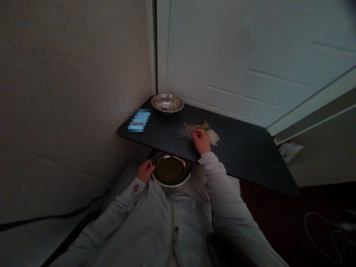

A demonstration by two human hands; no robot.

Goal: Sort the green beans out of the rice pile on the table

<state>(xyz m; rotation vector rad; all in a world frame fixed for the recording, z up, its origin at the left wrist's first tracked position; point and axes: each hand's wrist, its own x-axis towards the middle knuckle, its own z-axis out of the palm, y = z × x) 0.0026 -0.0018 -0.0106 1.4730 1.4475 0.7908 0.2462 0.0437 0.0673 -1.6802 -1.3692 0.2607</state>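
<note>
My left hand [145,171] grips the left rim of a metal bowl [188,175] in my lap, just below the table's front edge. Inside it lies a mass of small dark green grains [169,171], perhaps mung beans. Over the table, my right hand [202,141] is closed with thumb and fingers together. Anything between those fingertips is too small to make out. Pale grains [214,137] lie in a heap beside this hand, and greenish grains [204,125] are scattered just behind it. The hand hides part of the heap.
The dark table [250,155] has rounded corners. At its back left stands a second metal bowl [167,99], near a lit, blurred phone [139,120]. A white door [211,48] and a wall [75,74] border the table. A cable [319,215] lies at lower right.
</note>
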